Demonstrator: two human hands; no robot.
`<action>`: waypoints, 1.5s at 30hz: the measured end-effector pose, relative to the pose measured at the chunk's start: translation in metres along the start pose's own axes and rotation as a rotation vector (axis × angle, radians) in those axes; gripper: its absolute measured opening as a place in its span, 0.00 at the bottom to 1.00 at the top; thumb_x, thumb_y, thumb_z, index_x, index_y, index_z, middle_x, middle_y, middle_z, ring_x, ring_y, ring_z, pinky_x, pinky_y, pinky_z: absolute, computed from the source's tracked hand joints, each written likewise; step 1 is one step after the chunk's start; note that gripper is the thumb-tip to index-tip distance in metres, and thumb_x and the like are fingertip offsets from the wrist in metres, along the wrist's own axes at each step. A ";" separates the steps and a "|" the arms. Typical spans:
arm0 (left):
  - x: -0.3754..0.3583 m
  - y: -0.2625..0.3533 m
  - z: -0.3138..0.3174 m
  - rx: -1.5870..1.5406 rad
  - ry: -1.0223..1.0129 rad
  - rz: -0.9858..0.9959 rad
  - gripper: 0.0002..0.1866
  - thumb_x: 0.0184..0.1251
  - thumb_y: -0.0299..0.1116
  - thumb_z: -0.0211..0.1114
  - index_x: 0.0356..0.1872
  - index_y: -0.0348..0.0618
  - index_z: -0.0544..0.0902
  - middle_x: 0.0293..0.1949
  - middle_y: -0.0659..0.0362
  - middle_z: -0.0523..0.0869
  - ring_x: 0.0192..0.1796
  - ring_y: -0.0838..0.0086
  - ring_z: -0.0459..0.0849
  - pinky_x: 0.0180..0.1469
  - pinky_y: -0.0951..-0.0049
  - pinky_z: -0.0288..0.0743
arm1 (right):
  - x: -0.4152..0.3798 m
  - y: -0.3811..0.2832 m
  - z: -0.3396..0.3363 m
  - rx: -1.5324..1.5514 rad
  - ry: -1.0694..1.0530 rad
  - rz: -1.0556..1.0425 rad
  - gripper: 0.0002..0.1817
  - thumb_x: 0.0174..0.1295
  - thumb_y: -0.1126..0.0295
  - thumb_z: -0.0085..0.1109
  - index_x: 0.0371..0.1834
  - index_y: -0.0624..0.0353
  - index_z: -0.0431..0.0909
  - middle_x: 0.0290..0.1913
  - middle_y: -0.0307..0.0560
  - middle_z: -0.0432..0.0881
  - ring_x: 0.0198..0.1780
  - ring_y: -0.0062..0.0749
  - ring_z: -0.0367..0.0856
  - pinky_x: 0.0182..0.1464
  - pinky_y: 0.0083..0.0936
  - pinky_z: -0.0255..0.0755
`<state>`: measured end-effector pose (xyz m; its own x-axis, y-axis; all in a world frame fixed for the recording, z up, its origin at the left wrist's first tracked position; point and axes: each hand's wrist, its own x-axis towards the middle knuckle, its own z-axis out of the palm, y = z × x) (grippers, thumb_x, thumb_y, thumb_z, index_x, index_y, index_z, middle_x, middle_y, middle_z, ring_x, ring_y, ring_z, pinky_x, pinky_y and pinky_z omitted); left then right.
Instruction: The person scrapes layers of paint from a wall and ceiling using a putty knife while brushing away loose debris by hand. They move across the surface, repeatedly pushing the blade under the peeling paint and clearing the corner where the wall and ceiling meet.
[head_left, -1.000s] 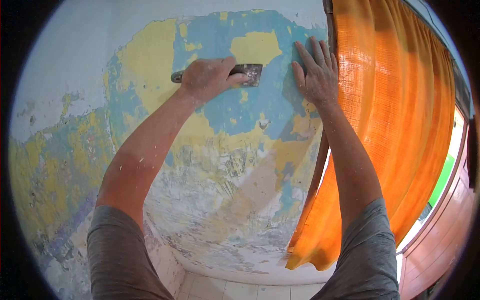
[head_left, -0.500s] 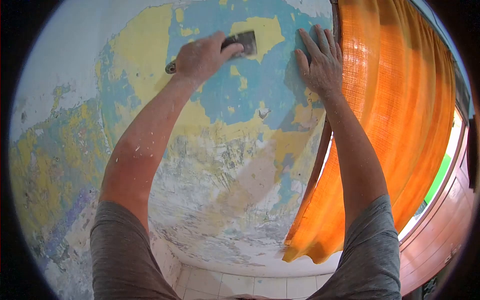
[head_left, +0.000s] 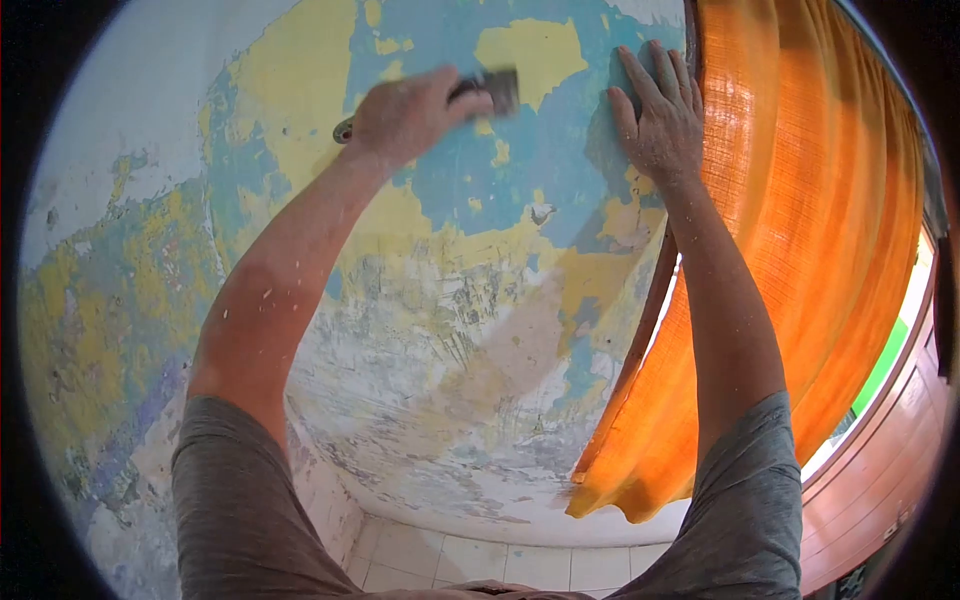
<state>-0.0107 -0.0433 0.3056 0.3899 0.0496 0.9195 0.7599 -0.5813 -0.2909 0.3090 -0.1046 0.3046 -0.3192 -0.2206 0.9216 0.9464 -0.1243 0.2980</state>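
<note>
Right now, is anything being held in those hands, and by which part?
The left hand grips a scraper by its handle, whose end sticks out behind. The right hand, spread against the wall, holds nothing.

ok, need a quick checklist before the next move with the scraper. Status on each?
1. Scraper gripped in left hand: ok, fingers closed around it, handle end sticking out behind.
2. Blade seated on the wall: cannot tell, blade is motion-blurred and contact isn't visible.
3. Right hand braced: ok, looks spread against the wall.
4. Right hand out of the blade's way: ok, bare wall between them, though the blade end points toward that side.
5. Blade away from the orange curtain: ok, the right hand is between them.
6. Gloves on: not ok, both hands bare.
</note>
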 end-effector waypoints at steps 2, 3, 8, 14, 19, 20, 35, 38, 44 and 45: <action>-0.029 0.004 0.008 0.066 -0.043 0.082 0.30 0.74 0.67 0.58 0.39 0.45 0.80 0.27 0.52 0.87 0.33 0.59 0.90 0.36 0.53 0.80 | 0.000 0.002 0.000 0.009 0.012 -0.008 0.29 0.73 0.44 0.52 0.76 0.32 0.73 0.81 0.47 0.66 0.82 0.49 0.60 0.81 0.55 0.52; -0.044 0.010 0.007 0.025 -0.133 0.004 0.28 0.75 0.65 0.59 0.39 0.46 0.80 0.28 0.52 0.87 0.33 0.58 0.89 0.37 0.52 0.79 | 0.000 0.001 0.000 0.016 0.009 -0.006 0.29 0.73 0.44 0.52 0.76 0.32 0.73 0.81 0.47 0.66 0.82 0.49 0.60 0.81 0.55 0.52; -0.076 0.021 -0.001 -0.194 -0.155 -0.320 0.16 0.82 0.49 0.56 0.56 0.52 0.82 0.31 0.49 0.87 0.32 0.56 0.87 0.40 0.55 0.81 | -0.001 0.005 0.006 0.020 0.043 -0.026 0.29 0.73 0.44 0.53 0.76 0.31 0.73 0.81 0.46 0.66 0.82 0.49 0.60 0.81 0.55 0.52; -0.090 0.003 0.008 -0.214 -0.309 -0.120 0.26 0.83 0.43 0.53 0.79 0.68 0.70 0.39 0.47 0.90 0.35 0.55 0.87 0.45 0.55 0.80 | -0.002 0.004 0.005 0.007 0.030 -0.011 0.29 0.73 0.43 0.52 0.75 0.32 0.74 0.81 0.45 0.66 0.83 0.48 0.60 0.82 0.55 0.51; -0.060 0.039 -0.006 -0.258 -0.349 -0.178 0.24 0.82 0.41 0.52 0.76 0.65 0.74 0.39 0.46 0.90 0.35 0.55 0.87 0.45 0.55 0.79 | 0.000 0.004 0.002 0.015 0.004 -0.029 0.30 0.75 0.43 0.50 0.78 0.30 0.71 0.83 0.45 0.62 0.85 0.47 0.55 0.84 0.50 0.47; -0.058 0.041 -0.006 -0.232 -0.306 -0.133 0.24 0.82 0.41 0.51 0.75 0.65 0.75 0.39 0.46 0.89 0.34 0.55 0.86 0.45 0.55 0.79 | 0.000 0.004 0.000 0.023 0.001 -0.034 0.30 0.75 0.43 0.50 0.78 0.30 0.71 0.83 0.45 0.62 0.85 0.47 0.55 0.84 0.49 0.47; -0.063 0.052 -0.041 -0.096 -0.601 -0.229 0.25 0.79 0.33 0.54 0.74 0.63 0.75 0.52 0.54 0.90 0.48 0.55 0.90 0.51 0.54 0.86 | 0.003 -0.005 -0.009 0.013 -0.058 0.036 0.29 0.73 0.47 0.54 0.76 0.37 0.74 0.82 0.49 0.64 0.83 0.51 0.57 0.82 0.55 0.49; -0.061 0.047 -0.037 -0.084 -0.566 -0.128 0.24 0.80 0.34 0.53 0.74 0.63 0.76 0.51 0.53 0.90 0.49 0.54 0.90 0.52 0.54 0.85 | 0.004 -0.005 -0.010 -0.009 -0.077 0.030 0.29 0.73 0.47 0.53 0.77 0.37 0.73 0.82 0.50 0.63 0.84 0.51 0.56 0.82 0.55 0.48; -0.042 0.058 -0.024 -0.269 -0.497 -0.275 0.23 0.82 0.38 0.51 0.74 0.68 0.77 0.49 0.52 0.91 0.44 0.55 0.90 0.51 0.54 0.82 | 0.004 -0.005 -0.011 0.002 -0.086 0.027 0.30 0.74 0.47 0.51 0.77 0.37 0.72 0.83 0.50 0.62 0.85 0.50 0.54 0.83 0.55 0.46; -0.046 0.055 -0.028 -0.269 -0.498 -0.277 0.23 0.82 0.38 0.51 0.74 0.68 0.77 0.49 0.52 0.91 0.44 0.55 0.90 0.51 0.54 0.82 | 0.003 -0.005 -0.011 0.003 -0.087 0.026 0.30 0.74 0.47 0.51 0.77 0.37 0.72 0.83 0.50 0.62 0.85 0.50 0.54 0.83 0.55 0.46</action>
<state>-0.0015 -0.1005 0.2543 0.4419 0.5620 0.6992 0.7352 -0.6735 0.0767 0.3025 -0.1154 0.3034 -0.2892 -0.1393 0.9471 0.9545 -0.1165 0.2744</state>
